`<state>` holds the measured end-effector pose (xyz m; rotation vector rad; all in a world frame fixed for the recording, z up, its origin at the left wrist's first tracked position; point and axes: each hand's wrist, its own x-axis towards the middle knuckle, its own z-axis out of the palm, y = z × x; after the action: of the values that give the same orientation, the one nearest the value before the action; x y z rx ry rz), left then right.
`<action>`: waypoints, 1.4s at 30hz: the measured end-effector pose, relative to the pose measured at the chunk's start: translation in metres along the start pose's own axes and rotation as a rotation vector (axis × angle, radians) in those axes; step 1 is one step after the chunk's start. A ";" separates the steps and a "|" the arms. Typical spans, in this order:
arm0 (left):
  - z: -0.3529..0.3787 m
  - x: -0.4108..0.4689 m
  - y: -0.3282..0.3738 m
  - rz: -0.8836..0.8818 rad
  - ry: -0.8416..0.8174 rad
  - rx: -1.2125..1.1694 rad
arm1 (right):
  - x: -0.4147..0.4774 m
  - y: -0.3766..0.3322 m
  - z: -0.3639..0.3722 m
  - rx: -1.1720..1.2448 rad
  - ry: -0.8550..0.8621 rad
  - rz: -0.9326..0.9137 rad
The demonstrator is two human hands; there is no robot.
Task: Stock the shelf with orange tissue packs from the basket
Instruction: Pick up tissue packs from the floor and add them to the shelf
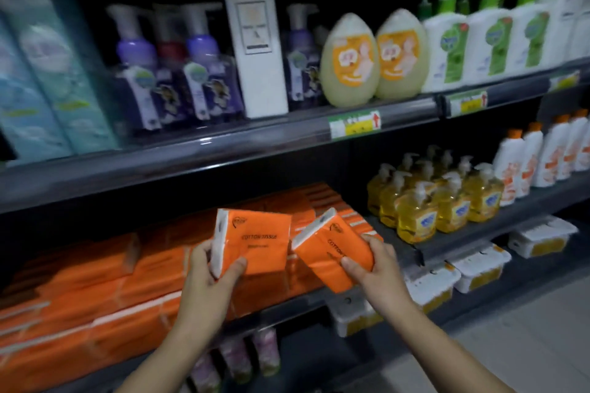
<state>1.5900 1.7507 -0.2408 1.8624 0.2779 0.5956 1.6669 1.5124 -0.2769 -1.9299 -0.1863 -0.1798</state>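
2 "COTTON TISSUE" packs (258,242): left hand (207,271), right hand (375,268)

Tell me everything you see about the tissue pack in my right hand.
The orange tissue pack is a glossy plastic-wrapped block with a white end and dark print starting COTTON. It tilts, white end up and left, before the stacked orange packs. The right hand grips its lower end, thumb on the face.
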 end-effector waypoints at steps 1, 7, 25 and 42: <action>-0.012 0.001 -0.003 -0.013 0.023 -0.007 | 0.001 -0.008 0.010 -0.015 -0.012 -0.020; -0.072 0.007 -0.022 -0.040 0.174 -0.079 | 0.010 -0.048 0.068 -0.109 -0.096 -0.091; -0.110 0.093 -0.060 -0.163 0.274 0.106 | 0.075 -0.083 0.152 -0.155 -0.227 -0.169; -0.146 0.106 -0.081 0.124 0.047 1.183 | 0.121 -0.083 0.173 -0.229 -0.323 -0.055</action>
<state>1.6106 1.9469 -0.2489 3.0155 0.6401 0.6043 1.7733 1.7088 -0.2366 -2.1760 -0.4504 0.0803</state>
